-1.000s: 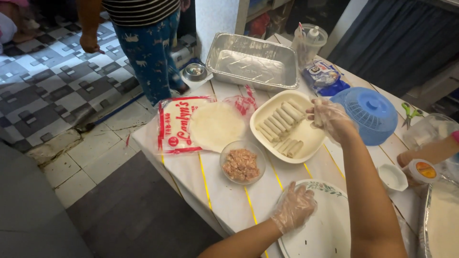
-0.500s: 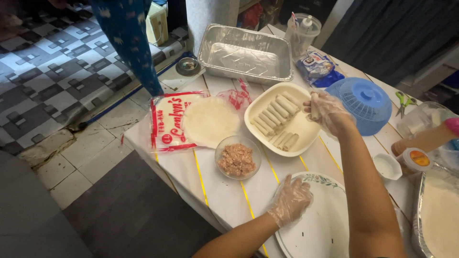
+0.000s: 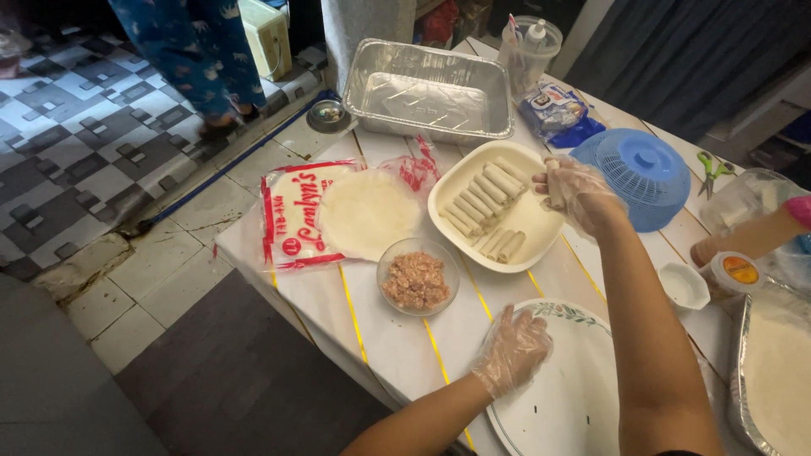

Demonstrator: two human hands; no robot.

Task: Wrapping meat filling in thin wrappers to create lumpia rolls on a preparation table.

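Holding a pale rolled wrap in your gloved right hand, fingers curled around it, you hover at the right edge of the cream oval tray. That tray carries two rows of finished rolls, lying side by side. Your gloved left hand lies flat, fingers spread, on the rim of the white floral plate, which is bare. Just beside it, a small glass bowl is filled with pink minced filling. Left of that, round wrappers sit on their opened red-and-white packet. Farther back, the foil pan is empty, and a blue domed cover sits to the right.
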